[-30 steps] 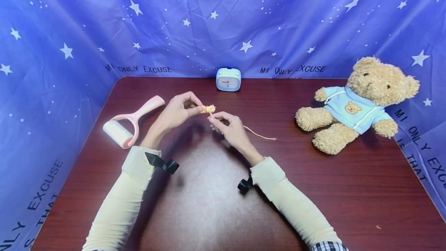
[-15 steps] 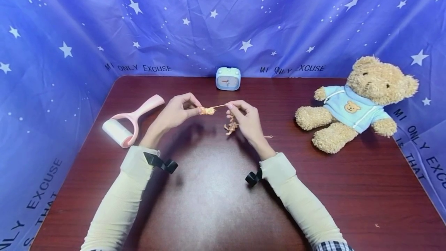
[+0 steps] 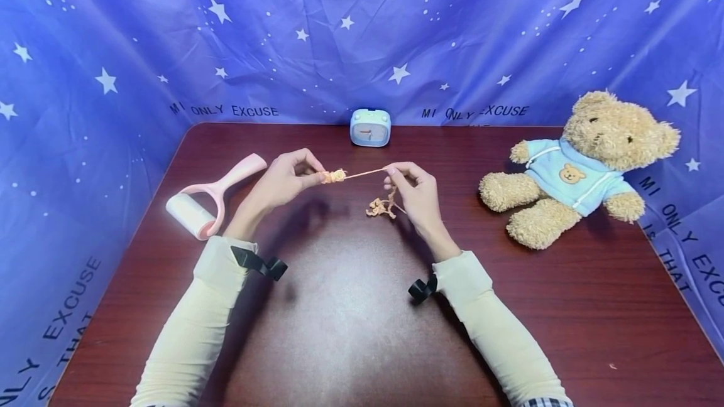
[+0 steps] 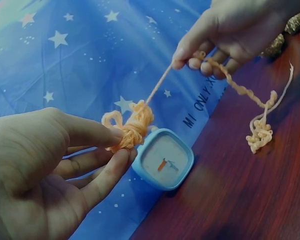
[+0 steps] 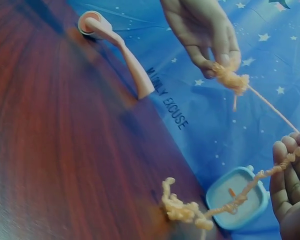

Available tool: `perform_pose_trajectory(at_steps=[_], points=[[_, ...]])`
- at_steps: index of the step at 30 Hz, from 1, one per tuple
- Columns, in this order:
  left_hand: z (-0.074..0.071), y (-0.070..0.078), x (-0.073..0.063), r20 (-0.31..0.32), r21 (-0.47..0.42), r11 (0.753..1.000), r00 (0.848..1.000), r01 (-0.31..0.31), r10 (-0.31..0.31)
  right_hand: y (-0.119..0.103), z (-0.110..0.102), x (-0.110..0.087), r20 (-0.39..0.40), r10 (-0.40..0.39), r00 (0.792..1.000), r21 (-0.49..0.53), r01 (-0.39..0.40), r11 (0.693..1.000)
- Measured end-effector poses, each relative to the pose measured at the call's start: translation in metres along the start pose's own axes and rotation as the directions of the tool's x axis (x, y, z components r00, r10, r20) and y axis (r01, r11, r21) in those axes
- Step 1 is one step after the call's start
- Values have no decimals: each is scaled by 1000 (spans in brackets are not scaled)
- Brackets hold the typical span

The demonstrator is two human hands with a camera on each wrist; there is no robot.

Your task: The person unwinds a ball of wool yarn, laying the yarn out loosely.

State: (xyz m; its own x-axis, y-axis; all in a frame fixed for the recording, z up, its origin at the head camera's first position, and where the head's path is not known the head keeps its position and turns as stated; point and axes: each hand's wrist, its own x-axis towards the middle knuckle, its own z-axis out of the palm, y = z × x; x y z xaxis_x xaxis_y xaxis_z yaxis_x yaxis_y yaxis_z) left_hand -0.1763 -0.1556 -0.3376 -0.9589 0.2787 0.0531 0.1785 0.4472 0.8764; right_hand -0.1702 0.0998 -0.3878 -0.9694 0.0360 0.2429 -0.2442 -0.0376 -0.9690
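Backdrop: blue starry cloth (image 3: 317, 49) beyond a dark red desk (image 3: 351, 306).
Orange yarn bundle (image 4: 135, 125): between the tips of the left fingers (image 4: 110, 172), long axis running roughly toward the right fingers (image 4: 187, 50); left ones nearer.
Strand (image 4: 161, 82): stretched straight across the gap from bundle to right fingers.
Left fingers: pinched on the bundle.
Right fingers: closed on the strand, with a curly cord (image 4: 245, 91) trailing below them.

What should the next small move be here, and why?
Perhaps the right hand should gently draw out a little of the strand, since it runs straight from the looped bundle, looks taut, and the left hand pinches the bundle.
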Motion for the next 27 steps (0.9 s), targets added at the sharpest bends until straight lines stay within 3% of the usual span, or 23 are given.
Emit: perform_pose_trajectory(at_steps=[8,21,27], points=[[-2,-1,-1,4,0,1000,1000,-6,6,-1,-17,9,-124,-52,991,23,55,998],[-4,-1,-1,12,15,1000,1000,-3,3,-7,-46,16,-290,-45,956,160,94,983],[-6,-2,-2,13,26,1000,1000,3,-3,-7,-57,17,-353,-31,935,173,98,980]])
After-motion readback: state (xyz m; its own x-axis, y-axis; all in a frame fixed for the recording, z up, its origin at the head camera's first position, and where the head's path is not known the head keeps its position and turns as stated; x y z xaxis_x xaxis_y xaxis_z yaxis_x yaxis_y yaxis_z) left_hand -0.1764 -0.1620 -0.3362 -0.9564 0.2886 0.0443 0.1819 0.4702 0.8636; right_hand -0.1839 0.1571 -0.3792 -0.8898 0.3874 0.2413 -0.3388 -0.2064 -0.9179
